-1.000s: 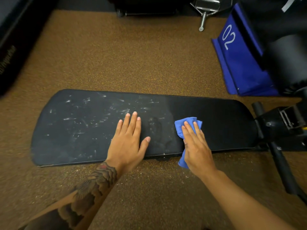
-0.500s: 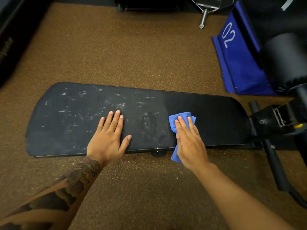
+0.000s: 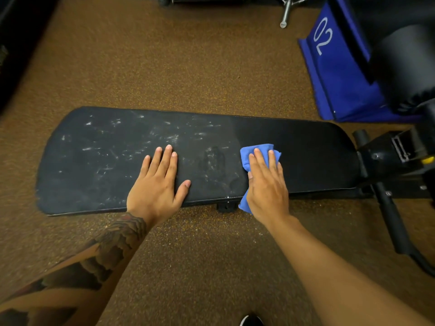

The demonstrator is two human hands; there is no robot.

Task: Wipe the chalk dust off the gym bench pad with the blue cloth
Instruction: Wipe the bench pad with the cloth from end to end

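Note:
A long black gym bench pad (image 3: 310, 156) lies across the view. White chalk dust (image 3: 131, 147) streaks its left and middle parts; the right part looks plain black. My left hand (image 3: 157, 184) lies flat on the pad near the middle, fingers straight. My right hand (image 3: 266, 184) presses a crumpled blue cloth (image 3: 249, 154) onto the pad just right of the middle, fingers straight over it. The cloth's lower end hangs past the pad's near edge.
Brown speckled floor (image 3: 188, 67) surrounds the bench. A blue box marked 02 (image 3: 334, 67) stands at the back right, with black padded equipment (image 3: 404, 67) beside it. The bench's black frame and leg (image 3: 388, 203) extend at the right. A metal pin (image 3: 286, 15) sits at the top.
The camera view has shifted while both hands stay flat on the pad. The right hand with the cloth has kept close to the same spot, just right of the chalky area.

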